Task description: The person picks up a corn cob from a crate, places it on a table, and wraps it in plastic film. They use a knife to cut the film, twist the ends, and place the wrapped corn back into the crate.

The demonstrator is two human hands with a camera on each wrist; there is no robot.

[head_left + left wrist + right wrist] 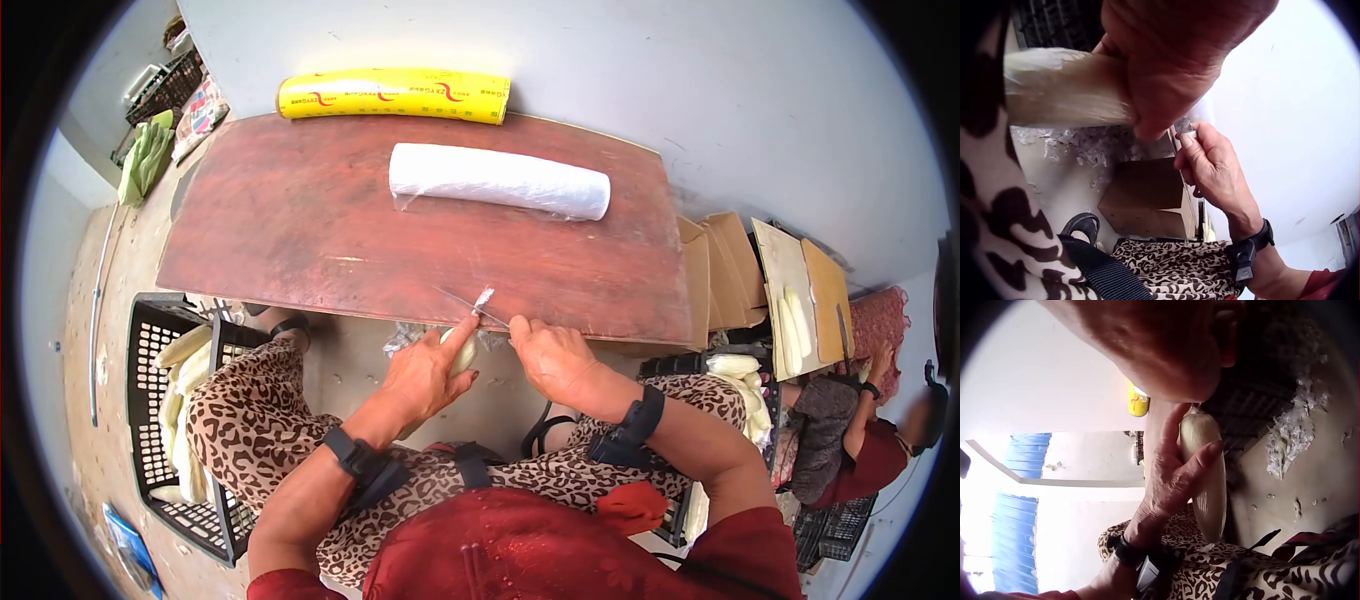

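A pale husked corn cob (460, 352) (1066, 90) (1202, 444), with clear film showing on it in the left wrist view, lies in my left hand (420, 378) (1169, 62) (1172, 481), gripped between thumb and fingers. Its tip points to the table's front edge, the index finger stretched along it. My right hand (555, 360) (1216, 172) (1147, 350), just right of the tip, pinches a thin, blade-like object (494, 318). A twisted whitish scrap (485, 297) stands by the left fingertip. Part of the thin object is hidden by the fingers.
On the red-brown table (300, 220) lie a white film roll (500, 182) and a yellow roll (395, 95). Black crates of cobs (185, 420) stand at both sides. Cardboard (735, 270) is at the right, where another person (860, 440) sits. Film scraps (1288, 440) litter the floor.
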